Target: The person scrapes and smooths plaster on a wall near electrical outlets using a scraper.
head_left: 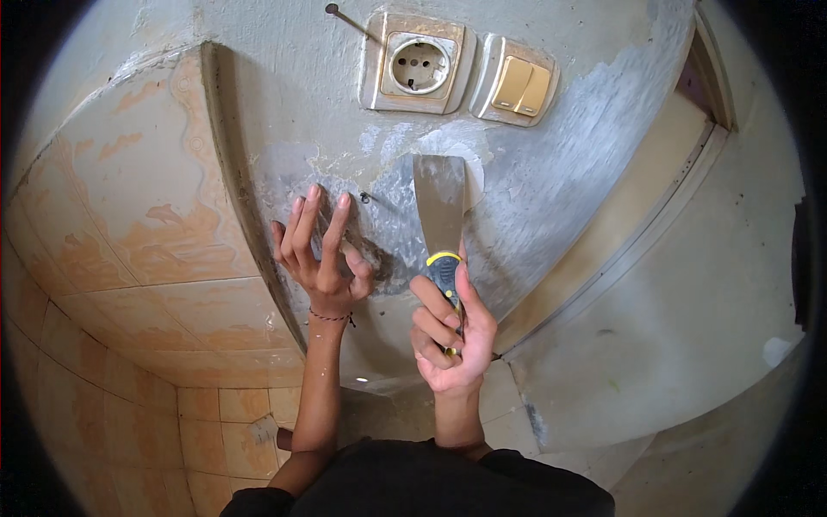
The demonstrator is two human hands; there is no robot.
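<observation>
My right hand [455,327] is wrapped round the dark, yellow-trimmed handle of a putty knife [441,202]. Its broad metal blade points up, and its edge is at a pale, peeling patch of paint [469,159] on the wall. To the left, my left hand [323,250] has its fingers spread against or close to the scraped grey wall [388,207]; whether every fingertip touches cannot be told. A thin braided cord circles the left wrist. Near those fingertips, a small dark screw or nail [364,197] sticks out of the wall.
Above the blade are a wall socket [419,65] and a double light switch [519,84]. A long nail [332,9] juts out beside the socket. Patterned orange tiles [164,189] end in a raised edge at left. A door frame [620,215] runs along the right.
</observation>
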